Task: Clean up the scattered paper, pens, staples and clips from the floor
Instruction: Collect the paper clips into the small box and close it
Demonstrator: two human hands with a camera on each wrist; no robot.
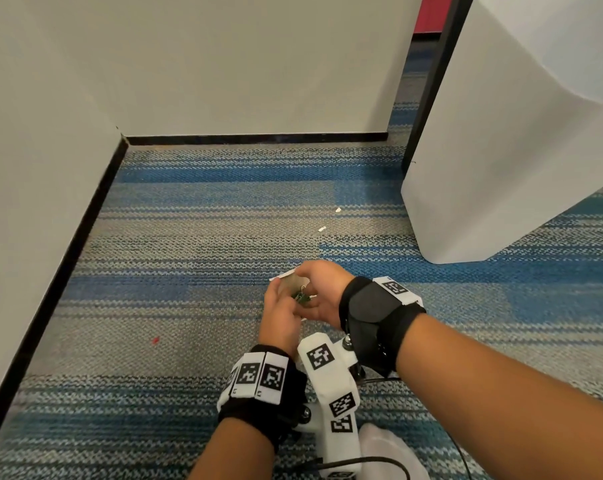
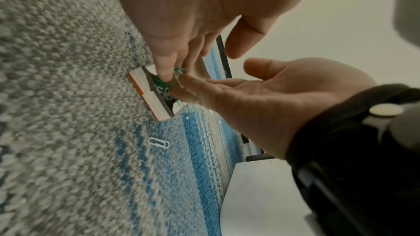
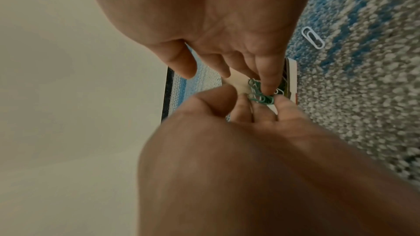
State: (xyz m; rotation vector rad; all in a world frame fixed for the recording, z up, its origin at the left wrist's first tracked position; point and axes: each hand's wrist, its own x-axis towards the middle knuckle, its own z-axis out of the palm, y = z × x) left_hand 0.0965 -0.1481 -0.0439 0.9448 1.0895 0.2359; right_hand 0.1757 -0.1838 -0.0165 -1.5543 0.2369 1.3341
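Observation:
A small cardboard box (image 1: 289, 280) with a white and orange side (image 2: 147, 94) lies on the striped carpet, holding a tangle of green and white paper clips (image 3: 261, 96). My hands meet over it. The straight fingers of my left hand (image 1: 281, 315) press down on the clips (image 2: 162, 82), thumb held apart. My right hand (image 1: 322, 289) arches over the box from the right, its fingers stretched onto the same clips and thumb free. One loose white paper clip (image 2: 158, 142) lies on the carpet just beside the box (image 3: 292, 78).
Two white paper scraps (image 1: 337, 209) (image 1: 322, 229) lie on the carpet beyond my hands, and a small red bit (image 1: 155, 339) to the left. A tall white bin (image 1: 501, 168) stands at the right. White walls with black skirting (image 1: 258, 138) close the left and far sides.

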